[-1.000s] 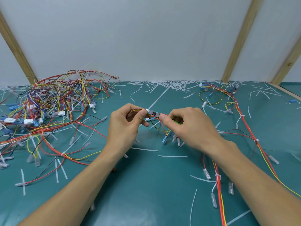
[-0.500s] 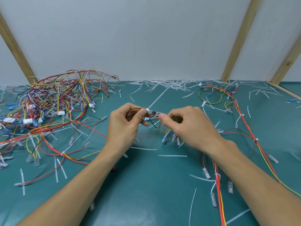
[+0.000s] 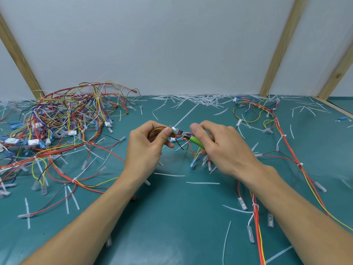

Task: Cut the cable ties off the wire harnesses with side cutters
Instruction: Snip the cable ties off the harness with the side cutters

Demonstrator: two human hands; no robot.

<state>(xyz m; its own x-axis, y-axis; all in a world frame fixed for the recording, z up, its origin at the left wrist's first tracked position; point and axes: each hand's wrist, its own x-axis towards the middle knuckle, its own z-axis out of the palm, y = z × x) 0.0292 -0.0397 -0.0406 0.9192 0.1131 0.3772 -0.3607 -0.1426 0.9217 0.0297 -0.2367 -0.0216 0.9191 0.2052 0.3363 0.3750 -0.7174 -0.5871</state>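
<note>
My left hand [image 3: 147, 148] pinches a loop of a thin wire harness [image 3: 183, 148] of red, yellow, black and blue wires above the middle of the green table. My right hand [image 3: 221, 148] grips side cutters [image 3: 188, 136] with green handles. Their metal jaws point left and sit at the wires right beside my left thumb. Whether a cable tie lies between the jaws is too small to tell. The harness hangs down from my hands, its blue and clear connectors touching the mat.
A big tangled pile of harnesses [image 3: 57, 123] fills the left side of the green mat [image 3: 172, 226]. A long harness [image 3: 286, 150] runs down the right side. Cut white tie pieces [image 3: 202, 100] lie along the back wall and scattered over the mat.
My right hand has turned and lifted a little, so the green cutter handles show more. The jaws stay at the wires by my left thumb.
</note>
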